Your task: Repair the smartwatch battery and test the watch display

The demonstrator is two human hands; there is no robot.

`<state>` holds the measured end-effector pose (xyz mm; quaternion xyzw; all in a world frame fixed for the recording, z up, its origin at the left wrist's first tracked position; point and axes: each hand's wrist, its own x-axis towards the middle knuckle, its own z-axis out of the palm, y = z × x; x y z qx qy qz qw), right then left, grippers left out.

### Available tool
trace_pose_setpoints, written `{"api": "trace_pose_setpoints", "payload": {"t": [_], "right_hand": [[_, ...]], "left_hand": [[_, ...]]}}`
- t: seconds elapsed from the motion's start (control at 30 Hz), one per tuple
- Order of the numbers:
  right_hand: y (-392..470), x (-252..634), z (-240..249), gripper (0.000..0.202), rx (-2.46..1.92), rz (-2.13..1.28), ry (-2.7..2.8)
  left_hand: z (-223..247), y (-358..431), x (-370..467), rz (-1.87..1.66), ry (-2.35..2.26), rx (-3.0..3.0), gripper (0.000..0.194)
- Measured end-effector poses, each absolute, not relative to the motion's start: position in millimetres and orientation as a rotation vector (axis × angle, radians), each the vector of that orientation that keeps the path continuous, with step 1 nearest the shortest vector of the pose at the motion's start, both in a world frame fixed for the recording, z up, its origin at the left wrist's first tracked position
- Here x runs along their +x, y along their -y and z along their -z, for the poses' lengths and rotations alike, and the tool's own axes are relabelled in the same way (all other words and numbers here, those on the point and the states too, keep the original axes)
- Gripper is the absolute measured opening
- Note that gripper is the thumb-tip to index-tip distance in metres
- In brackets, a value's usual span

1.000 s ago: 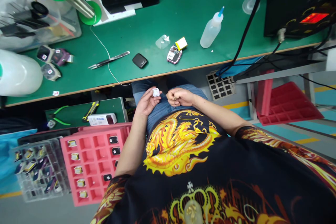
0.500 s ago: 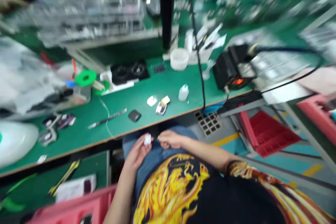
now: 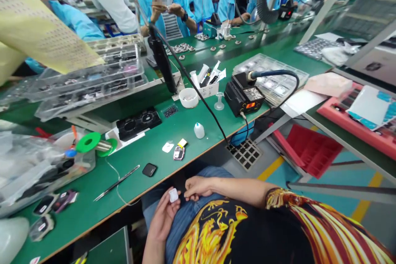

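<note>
Over the person's lap, my left hand is closed around a small white square piece, held at the fingertips. Just right of it, my right hand is closed in a pinch; anything between its fingers is too small to make out. The two hands are close but apart, below the bench edge. Nearest on the green bench lie a black square piece, an opened watch-like device with a yellow part, a white piece and metal tweezers.
A white bottle, a round white tub and a black soldering station stand farther back. A black cable hangs across the bench. A solder spool is at left, a red crate at right. People in blue sit opposite.
The view has tilted up and sharpened, showing more of the people opposite. Both hands sit lower in the picture, the left still with the white piece.
</note>
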<state>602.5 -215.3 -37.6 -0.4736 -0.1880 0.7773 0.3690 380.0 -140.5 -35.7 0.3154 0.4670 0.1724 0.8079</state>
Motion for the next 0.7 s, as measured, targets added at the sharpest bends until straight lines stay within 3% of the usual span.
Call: {"api": "trace_pose_setpoints", "payload": {"t": [0.23,0.37,0.53,0.7], "right_hand": [[214.1,595.0,34.4,0.003,-1.282,-1.896,0.574],[216.8,591.1,34.9,0.013,-1.366,-1.712,0.653],[220.1,592.0,37.0,0.016,-1.456,-1.532,0.769],[222.8,599.6,37.0,0.014,-1.508,-1.469,0.844]], "left_hand": [[26.5,143.4,380.2,-0.352,-0.993,0.743,0.033],[21.7,140.5,377.5,-0.368,-0.999,0.706,0.031],[17.6,147.4,384.6,-0.31,-1.003,0.792,0.051],[11.2,159.3,404.1,-0.365,-1.126,0.866,0.06]]}}
